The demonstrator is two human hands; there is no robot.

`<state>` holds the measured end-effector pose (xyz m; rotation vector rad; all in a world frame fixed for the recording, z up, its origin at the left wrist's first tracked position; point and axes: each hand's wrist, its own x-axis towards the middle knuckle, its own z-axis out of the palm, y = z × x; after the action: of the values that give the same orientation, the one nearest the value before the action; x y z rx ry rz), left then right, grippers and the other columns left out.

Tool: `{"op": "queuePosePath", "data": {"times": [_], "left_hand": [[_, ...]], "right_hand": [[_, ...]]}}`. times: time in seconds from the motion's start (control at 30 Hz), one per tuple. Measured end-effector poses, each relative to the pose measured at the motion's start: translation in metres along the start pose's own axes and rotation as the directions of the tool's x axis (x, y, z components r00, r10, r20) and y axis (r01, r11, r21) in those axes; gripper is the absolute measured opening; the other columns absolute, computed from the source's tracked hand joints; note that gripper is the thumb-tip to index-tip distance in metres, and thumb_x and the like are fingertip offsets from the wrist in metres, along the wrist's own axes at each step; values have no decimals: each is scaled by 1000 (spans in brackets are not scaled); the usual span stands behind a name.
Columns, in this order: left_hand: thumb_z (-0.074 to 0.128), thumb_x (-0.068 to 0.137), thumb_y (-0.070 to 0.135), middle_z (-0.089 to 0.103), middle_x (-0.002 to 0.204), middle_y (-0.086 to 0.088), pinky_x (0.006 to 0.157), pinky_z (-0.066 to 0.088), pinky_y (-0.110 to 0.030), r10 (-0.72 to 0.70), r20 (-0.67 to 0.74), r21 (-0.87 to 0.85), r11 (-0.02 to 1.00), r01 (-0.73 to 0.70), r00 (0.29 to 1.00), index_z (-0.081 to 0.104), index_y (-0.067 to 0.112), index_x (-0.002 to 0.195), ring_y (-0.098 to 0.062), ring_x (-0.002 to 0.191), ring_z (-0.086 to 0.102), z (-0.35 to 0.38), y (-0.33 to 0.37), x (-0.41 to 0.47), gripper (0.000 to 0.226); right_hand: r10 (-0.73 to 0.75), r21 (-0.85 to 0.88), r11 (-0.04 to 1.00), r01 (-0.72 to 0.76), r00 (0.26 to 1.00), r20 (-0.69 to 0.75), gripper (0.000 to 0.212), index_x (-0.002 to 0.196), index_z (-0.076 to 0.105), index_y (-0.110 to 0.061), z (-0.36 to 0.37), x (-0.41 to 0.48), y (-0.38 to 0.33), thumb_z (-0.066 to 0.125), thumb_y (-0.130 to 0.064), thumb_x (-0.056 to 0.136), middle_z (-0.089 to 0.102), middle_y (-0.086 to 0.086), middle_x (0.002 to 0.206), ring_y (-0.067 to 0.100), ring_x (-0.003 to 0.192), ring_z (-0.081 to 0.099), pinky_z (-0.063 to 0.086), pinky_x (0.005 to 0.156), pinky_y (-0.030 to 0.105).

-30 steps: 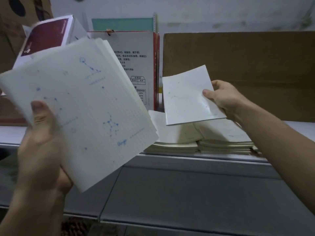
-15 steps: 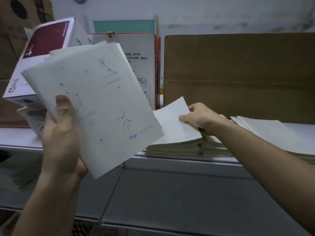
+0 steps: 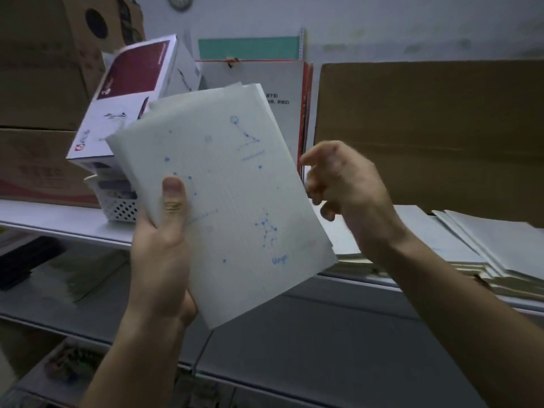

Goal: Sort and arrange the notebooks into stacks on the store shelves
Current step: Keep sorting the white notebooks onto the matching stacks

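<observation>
My left hand [image 3: 164,248] grips a bundle of thin white notebooks [image 3: 232,195] with blue constellation prints, thumb pressed on the top cover, tilted up in front of me. My right hand [image 3: 344,184] hovers just right of the bundle's edge, fingers loosely curled and holding nothing. Behind it, stacks of white notebooks [image 3: 471,248] lie flat on the grey shelf [image 3: 59,219]; part of the nearer stack is hidden by the bundle and my right arm.
A brown cardboard sheet [image 3: 426,128] stands behind the stacks. A white and red box [image 3: 129,95] leans on a white perforated basket [image 3: 117,201]. Cardboard cartons [image 3: 38,83] fill the left. A lower grey shelf [image 3: 323,343] runs below.
My right hand laid its single white notebook onto the shelf stack, let go and came back up beside the bundle. The bundle shifted right toward the centre of view.
</observation>
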<state>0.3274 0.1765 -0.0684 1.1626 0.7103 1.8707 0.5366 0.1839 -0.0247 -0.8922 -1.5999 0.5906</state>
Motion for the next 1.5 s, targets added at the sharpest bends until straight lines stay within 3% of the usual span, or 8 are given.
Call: {"op": "queuePosePath", "data": {"times": [0.13,0.57,0.8,1.03,1.27,1.33,1.43,1.5], "left_hand": [[57,93,46,74,123,-7,85,60,-57,-67,52,-89,993,71,996,54,16,138,-32,108,74,20,3,-11,54],[59,92,50,77,117,-4,72,64,-39,-216,39,-35,975,218,976,52,13,139,-24,101,76,62,-24,-15,60],[60,93,46,71,129,0,92,59,-56,-54,-66,-23,998,52,996,46,17,142,-22,112,72,82,-23,-17,59],[59,93,43,71,126,1,88,62,-48,-4,-87,-4,1000,3,996,47,16,141,-19,109,73,97,-27,-35,56],[59,92,42,72,123,1,88,62,-47,3,-72,-32,999,-6,997,48,16,140,-20,109,72,105,-29,-58,55],[59,91,41,73,123,0,82,64,-41,-6,-45,-40,999,4,999,50,17,138,-19,106,73,107,-32,-64,53],[62,87,41,76,111,7,77,63,-32,-16,-27,-41,999,15,1000,54,20,131,-13,99,75,112,-34,-72,50],[63,84,43,76,112,5,82,64,-43,-61,10,-40,997,61,998,54,25,127,-19,101,75,118,-36,-78,47]], "right_hand": [[-43,-360,932,36,999,-13,48,98,58,-25,2,-4,-10,75,-64,74,67,-9,88,11,74,65,56,61,29],[284,-92,941,-326,907,-310,19,117,57,-17,-125,-3,-12,59,-27,100,73,3,108,20,88,75,62,72,40],[580,-304,654,-693,717,-386,30,119,67,-6,-215,-1,47,66,-26,97,75,6,90,22,75,73,55,68,32],[480,-575,538,-617,785,-392,26,101,69,-11,-203,-6,81,69,-36,92,71,4,93,22,80,67,49,65,32],[309,-906,48,-421,868,-388,43,93,62,-14,-196,-12,92,59,-57,90,67,7,105,30,98,59,50,75,39],[145,-913,238,-330,942,-303,39,112,65,-18,-193,-19,84,52,-52,97,63,5,117,26,108,55,50,88,43],[74,-413,897,-159,974,-214,34,105,66,-20,-170,-38,42,51,-50,99,66,-4,92,11,84,60,51,72,33],[130,-161,977,-142,988,-80,46,104,62,-22,-146,-55,14,55,-65,89,64,-5,86,7,74,59,48,60,23]]}}
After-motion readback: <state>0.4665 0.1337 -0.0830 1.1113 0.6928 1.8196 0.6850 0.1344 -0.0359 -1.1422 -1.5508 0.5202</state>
